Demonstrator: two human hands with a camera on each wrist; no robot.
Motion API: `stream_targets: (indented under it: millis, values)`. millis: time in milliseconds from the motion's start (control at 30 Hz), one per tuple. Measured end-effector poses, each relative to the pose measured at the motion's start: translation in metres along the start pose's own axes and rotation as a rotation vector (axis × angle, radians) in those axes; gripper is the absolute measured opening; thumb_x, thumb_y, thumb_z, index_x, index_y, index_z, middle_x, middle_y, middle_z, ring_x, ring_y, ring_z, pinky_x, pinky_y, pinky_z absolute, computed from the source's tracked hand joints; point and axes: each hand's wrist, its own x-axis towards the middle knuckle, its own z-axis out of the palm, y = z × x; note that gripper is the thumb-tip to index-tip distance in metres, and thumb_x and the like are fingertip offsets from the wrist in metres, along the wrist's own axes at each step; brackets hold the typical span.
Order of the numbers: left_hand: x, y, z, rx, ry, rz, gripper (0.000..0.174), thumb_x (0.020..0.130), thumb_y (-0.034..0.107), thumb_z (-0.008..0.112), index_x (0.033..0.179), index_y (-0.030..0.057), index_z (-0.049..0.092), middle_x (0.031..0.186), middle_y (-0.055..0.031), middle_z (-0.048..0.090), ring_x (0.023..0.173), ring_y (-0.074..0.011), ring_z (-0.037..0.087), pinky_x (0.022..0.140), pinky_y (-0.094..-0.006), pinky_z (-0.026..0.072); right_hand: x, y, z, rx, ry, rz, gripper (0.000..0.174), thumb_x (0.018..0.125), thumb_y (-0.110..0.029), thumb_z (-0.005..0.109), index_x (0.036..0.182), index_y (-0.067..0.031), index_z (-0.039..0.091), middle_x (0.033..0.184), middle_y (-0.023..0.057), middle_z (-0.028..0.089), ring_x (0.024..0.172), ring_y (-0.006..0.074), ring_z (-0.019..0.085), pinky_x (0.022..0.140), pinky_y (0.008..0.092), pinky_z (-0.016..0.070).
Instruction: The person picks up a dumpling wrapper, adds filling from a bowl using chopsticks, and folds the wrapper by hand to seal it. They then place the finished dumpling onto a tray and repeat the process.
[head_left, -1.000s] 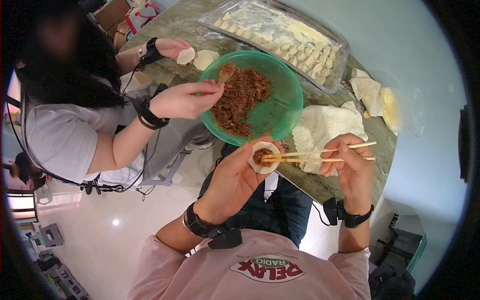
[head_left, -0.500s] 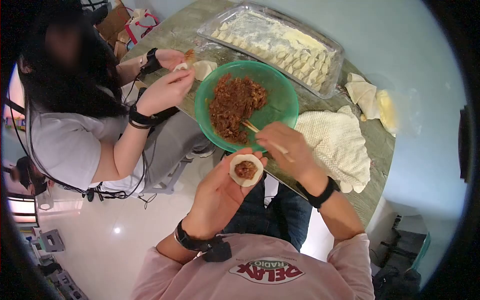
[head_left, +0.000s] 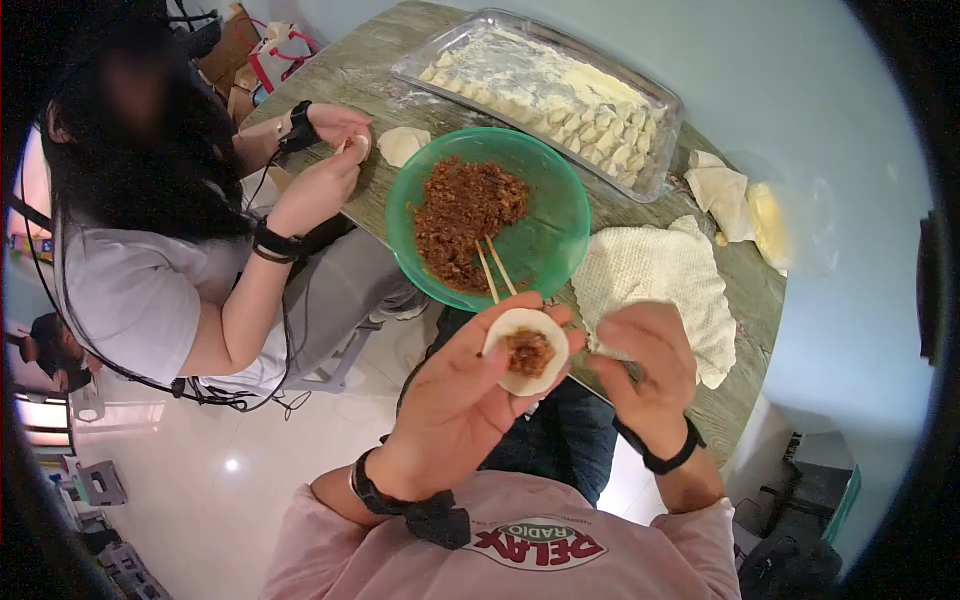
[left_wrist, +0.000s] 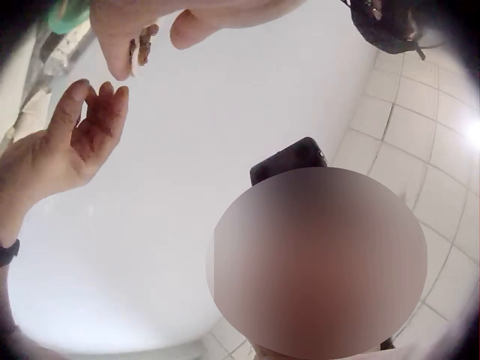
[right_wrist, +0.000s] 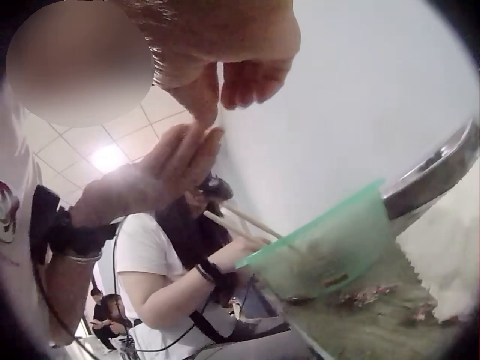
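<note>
In the head view a round wrapper [head_left: 498, 368] with brown filling [head_left: 529, 353] at its middle lies on the palm and fingers of my left hand [head_left: 455, 410], the thumb at its left edge. My right hand [head_left: 650, 380] is just right of it, holding nothing, fingers loosely bent and slightly blurred. Two chopsticks [head_left: 492, 268] lean in the green bowl [head_left: 560, 225], tips in the filling mass [head_left: 465, 215]. The left wrist view shows the right hand [left_wrist: 82, 142] below the wrapper's edge [left_wrist: 135, 58].
A metal tray [head_left: 668, 110] holding many folded dumplings stands at the back. A white cloth [head_left: 660, 290] lies right of the bowl, with bags [head_left: 720, 195] behind it. At left another person [head_left: 130, 290] holds a filled wrapper [head_left: 360, 148]; more wrappers [head_left: 404, 146] lie near the bowl.
My right hand has let go of the chopsticks, leaving them in the bowl, and moved back beside the wrapper. My left hand has shifted slightly right. The other person's hands have moved slightly left.
</note>
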Motion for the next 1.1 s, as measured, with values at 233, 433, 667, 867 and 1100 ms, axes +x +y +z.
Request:
stream_targets:
  millis: [233,433,667,867,1100]
  values:
    - [0.012,-0.03,0.01,-0.042,-0.047,-0.112,0.052,0.091,0.018,0.05,0.135,-0.0005,0.028,0.136,-0.0175,0.038,0.126,-0.0272,0.039,0.103,-0.037,0.0363,-0.029,-0.014,-0.013,-0.059,0.051,-0.107,0.034,0.057,-0.002,0.075,0.088,-0.0155,0.071,0.094,0.0011,0.057,0.08,0.0214,0.055,0.066,0.0295,0.0445]
    - [0.015,-0.042,0.012,-0.147,-0.074,-0.235,0.048,0.093,0.009,0.045,0.137,0.0004,0.027,0.133,-0.0124,0.042,0.119,-0.018,0.044,0.101,-0.0307,0.0345,-0.045,-0.004,-0.017,-0.125,0.09,-0.139,0.028,0.058,-0.002,0.074,0.083,-0.0128,0.069,0.092,0.0014,0.057,0.079,0.0216,0.054,0.066,0.0301,0.0446]
    - [0.014,-0.069,-0.003,0.352,-0.144,-0.271,0.055,0.088,0.007,0.057,0.137,0.0027,0.031,0.127,-0.005,0.047,0.115,-0.0116,0.045,0.095,-0.0256,0.0378,-0.043,-0.004,-0.026,-0.09,0.054,0.009,0.021,0.062,-0.005,0.072,0.082,-0.0098,0.068,0.09,0.0032,0.058,0.079,0.0223,0.054,0.066,0.0316,0.0446]
    - [0.017,-0.076,-0.011,0.431,-0.067,-0.225,0.044,0.09,0.012,0.056,0.131,0.003,0.044,0.112,-0.0023,0.056,0.098,-0.0074,0.05,0.083,-0.0234,0.0419,-0.048,-0.006,-0.029,0.113,0.068,0.262,0.019,0.07,-0.009,0.072,0.088,-0.0045,0.067,0.09,0.0071,0.058,0.077,0.0202,0.054,0.069,0.0295,0.0442]
    - [0.022,-0.083,-0.018,0.47,-0.02,-0.098,0.039,0.089,0.016,0.057,0.124,0.0002,0.05,0.111,-0.0069,0.059,0.091,-0.0115,0.055,0.075,-0.0267,0.0458,-0.076,0.009,-0.018,0.746,0.14,0.72,0.029,0.075,-0.007,0.072,0.101,0.0014,0.061,0.096,0.0075,0.059,0.083,0.0137,0.057,0.072,0.0245,0.0456]
